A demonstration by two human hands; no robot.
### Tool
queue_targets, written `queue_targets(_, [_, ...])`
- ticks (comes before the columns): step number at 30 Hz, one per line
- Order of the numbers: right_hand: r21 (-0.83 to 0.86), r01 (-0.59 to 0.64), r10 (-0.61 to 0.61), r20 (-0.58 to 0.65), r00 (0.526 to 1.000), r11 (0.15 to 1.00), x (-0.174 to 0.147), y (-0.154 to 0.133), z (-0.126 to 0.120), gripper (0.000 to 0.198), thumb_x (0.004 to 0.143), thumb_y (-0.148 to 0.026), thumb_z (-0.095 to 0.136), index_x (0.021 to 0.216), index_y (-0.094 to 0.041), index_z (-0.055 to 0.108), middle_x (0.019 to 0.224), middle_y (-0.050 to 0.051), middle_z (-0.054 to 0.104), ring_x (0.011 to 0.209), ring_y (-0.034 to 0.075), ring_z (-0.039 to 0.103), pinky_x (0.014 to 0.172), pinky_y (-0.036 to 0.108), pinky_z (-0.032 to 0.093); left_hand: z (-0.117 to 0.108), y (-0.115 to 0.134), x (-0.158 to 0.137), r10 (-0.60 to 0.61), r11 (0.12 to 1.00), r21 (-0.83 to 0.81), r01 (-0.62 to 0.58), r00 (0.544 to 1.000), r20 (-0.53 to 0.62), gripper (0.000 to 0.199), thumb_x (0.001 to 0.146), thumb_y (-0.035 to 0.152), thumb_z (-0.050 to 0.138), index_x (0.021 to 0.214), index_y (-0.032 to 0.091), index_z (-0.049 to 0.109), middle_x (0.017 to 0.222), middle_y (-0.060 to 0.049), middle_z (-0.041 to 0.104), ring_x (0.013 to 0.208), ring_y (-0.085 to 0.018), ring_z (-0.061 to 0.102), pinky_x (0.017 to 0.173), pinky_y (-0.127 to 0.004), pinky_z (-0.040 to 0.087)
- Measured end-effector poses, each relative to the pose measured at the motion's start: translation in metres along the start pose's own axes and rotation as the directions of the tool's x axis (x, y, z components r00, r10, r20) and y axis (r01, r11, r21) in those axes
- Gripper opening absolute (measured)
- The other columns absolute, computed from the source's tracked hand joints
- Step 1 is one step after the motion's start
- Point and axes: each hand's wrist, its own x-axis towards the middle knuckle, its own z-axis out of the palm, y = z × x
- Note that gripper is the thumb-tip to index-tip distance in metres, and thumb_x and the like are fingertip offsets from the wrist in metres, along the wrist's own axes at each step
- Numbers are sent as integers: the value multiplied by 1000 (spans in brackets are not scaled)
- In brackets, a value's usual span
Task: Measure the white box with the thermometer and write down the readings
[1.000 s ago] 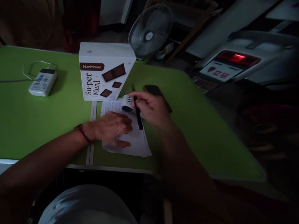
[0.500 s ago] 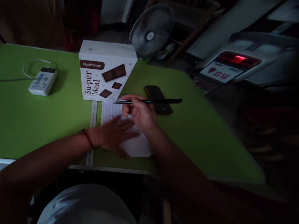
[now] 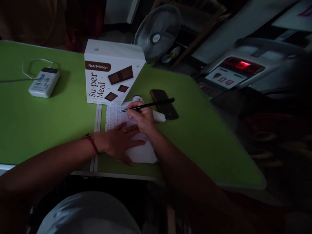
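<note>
A sheet of paper (image 3: 142, 152) with rows of handwriting on its upper part lies on the green table (image 3: 60, 126). My left hand (image 3: 120, 141) rests flat across the paper with its fingers spread. Above it, my right hand (image 3: 142, 117) pinches a black pen (image 3: 153, 104), whose tip points left over the written lines; whether the tip touches the paper I cannot tell. A white object with blue ends (image 3: 159, 116) lies partly hidden behind my right hand. Beside it is a dark phone (image 3: 163, 103).
A white NutriMotion box (image 3: 97, 79) stands upright at the paper's top edge. To the left, a white power bank (image 3: 44, 83) has a cable plugged in. Behind the table are a fan (image 3: 156, 37) and a white appliance with a red lit display (image 3: 243, 64).
My right hand has shifted slightly left and down, and the pen now tilts with its tip lower. More of the white object shows behind it. My left hand stays in place.
</note>
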Motion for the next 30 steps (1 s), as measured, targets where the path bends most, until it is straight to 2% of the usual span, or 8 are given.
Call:
queue_targets(3, [-45,-12,12,3,1000,999,1,2,0,17,67,-34,63,77,-23,56,56,-7,47,53,11,46,53,27,39,-4,2,2,35,999,35,-32,994,-108,76,89,58,74,146,12,56,156,-20,49,148,-38,43,123,-54,34])
queue_targets(6, [-134,3,-4,-9,1000,991,0,1,0,15,67,-31,64,77,-22,58,66,-4,56,61,13,52,60,31,46,-7,10,4,-14,991,128,43,974,-226,49,98,47,66,125,6,68,124,-20,70,115,-34,67,93,-43,56])
queue_targets(8, [-205,23,-27,-20,999,979,-2,0,1,11,70,-29,65,76,-23,58,70,-1,59,68,16,56,67,33,51,-8,19,3,-106,965,207,161,962,-251,30,101,34,62,113,7,71,107,-18,73,90,-28,72,68,-35,55])
queue_targets(11, [-250,40,-51,-38,998,967,-4,0,2,9,75,-27,63,72,-24,55,70,-1,59,72,18,56,71,36,52,-7,38,-4,-249,893,302,334,925,-288,19,101,20,60,103,6,73,93,-16,72,67,-21,66,51,-29,43])
queue_targets(16, [-309,77,-99,-58,993,948,-3,6,4,11,78,-23,59,70,-24,51,68,-2,55,72,19,57,74,38,52,4,53,-15,-305,777,430,459,873,-381,54,105,44,55,131,-3,65,131,-29,66,74,-22,68,62,-32,53])
queue_targets(20, [-387,126,-150,-34,988,914,-3,8,6,13,80,-19,56,70,-24,50,69,0,56,73,20,59,76,38,53,17,46,-11,-358,768,394,504,849,-388,76,102,60,53,137,-7,61,141,-36,57,88,-29,73,69,-35,56])
queue_targets(24, [-407,126,-151,-30,988,905,-4,8,8,11,80,-20,57,71,-24,51,70,0,59,72,20,59,75,38,53,18,42,-7,-404,781,354,514,849,-340,79,100,62,57,140,-5,60,144,-34,55,99,-32,73,77,-35,57])
queue_targets(30, [-378,158,-177,-17,984,912,-3,10,8,9,77,-23,58,70,-25,52,68,-1,58,70,18,58,72,35,52,17,44,-9,-396,775,377,508,854,-337,79,102,60,53,142,-7,56,144,-35,55,95,-32,74,76,-37,56])
